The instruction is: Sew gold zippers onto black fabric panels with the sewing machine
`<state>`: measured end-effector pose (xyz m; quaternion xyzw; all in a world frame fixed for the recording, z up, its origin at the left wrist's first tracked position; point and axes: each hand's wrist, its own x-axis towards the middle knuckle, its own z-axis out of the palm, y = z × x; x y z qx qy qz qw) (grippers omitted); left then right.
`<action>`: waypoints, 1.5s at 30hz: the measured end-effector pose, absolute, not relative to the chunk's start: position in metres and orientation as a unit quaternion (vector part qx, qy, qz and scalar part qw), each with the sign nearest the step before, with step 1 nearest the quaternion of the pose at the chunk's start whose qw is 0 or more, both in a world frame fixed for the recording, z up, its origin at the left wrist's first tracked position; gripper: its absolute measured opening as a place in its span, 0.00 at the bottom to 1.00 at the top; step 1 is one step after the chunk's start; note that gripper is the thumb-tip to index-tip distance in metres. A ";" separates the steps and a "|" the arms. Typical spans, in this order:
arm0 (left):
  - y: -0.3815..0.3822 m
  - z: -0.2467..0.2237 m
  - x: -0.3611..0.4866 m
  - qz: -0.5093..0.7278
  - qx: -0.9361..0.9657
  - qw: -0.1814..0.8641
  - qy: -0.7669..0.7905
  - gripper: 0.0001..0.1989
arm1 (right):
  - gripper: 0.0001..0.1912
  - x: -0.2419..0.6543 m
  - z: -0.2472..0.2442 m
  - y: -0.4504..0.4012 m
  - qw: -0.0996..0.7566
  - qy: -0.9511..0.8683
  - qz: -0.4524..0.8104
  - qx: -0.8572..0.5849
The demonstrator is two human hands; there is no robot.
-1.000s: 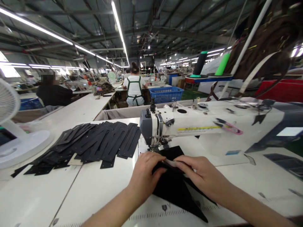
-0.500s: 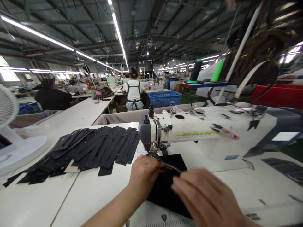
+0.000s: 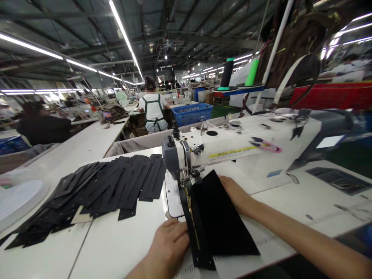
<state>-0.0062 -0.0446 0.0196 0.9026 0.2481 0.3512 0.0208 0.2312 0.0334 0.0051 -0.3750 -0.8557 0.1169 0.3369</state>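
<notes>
A black strip with a gold zipper point(image 3: 190, 213) lies lengthwise under the needle end of the white sewing machine point(image 3: 197, 159). A black fabric panel point(image 3: 223, 217) joins or overlaps it on the right; I cannot tell which. At the strip's lower left edge my left hand point(image 3: 171, 242) is closed, its fingers curled against that edge with the thumb side hidden. My right hand point(image 3: 232, 190) reaches in at the panel's upper right edge. Its fingers are out of sight behind or beneath the panel.
Black slotted pieces point(image 3: 113, 190) lie in an overlapping pile on the left of the white table point(image 3: 116, 248). Pink thread snips point(image 3: 269, 145) sit against the machine arm. Thread cones point(image 3: 226, 73) stand behind. A blue basket point(image 3: 192, 114) and a person point(image 3: 152, 106) are further back.
Both hands have moved apart: the left down along the strip, the right up to the panel's far side. The zipper strip now lies flat under the machine. The view has shifted slightly right.
</notes>
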 end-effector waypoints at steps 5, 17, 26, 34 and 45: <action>-0.039 0.014 -0.011 0.266 0.917 0.061 0.291 0.17 | 0.20 0.252 -0.010 0.050 0.372 -0.782 0.231 -0.443; -0.006 0.011 0.011 0.184 0.875 -0.045 0.445 0.09 | 0.23 0.249 -0.010 0.050 0.382 -0.700 0.373 -0.475; -0.006 0.011 0.009 0.192 0.871 -0.027 0.451 0.09 | 0.17 0.252 0.007 0.064 0.338 -0.753 0.148 -0.545; -0.004 0.014 0.010 0.180 0.874 -0.038 0.450 0.11 | 0.10 0.238 -0.007 0.087 0.241 -0.780 0.054 -0.575; -0.006 0.011 0.008 0.202 0.861 -0.002 0.467 0.13 | 0.09 0.191 0.010 0.023 0.282 -0.905 -0.030 -0.316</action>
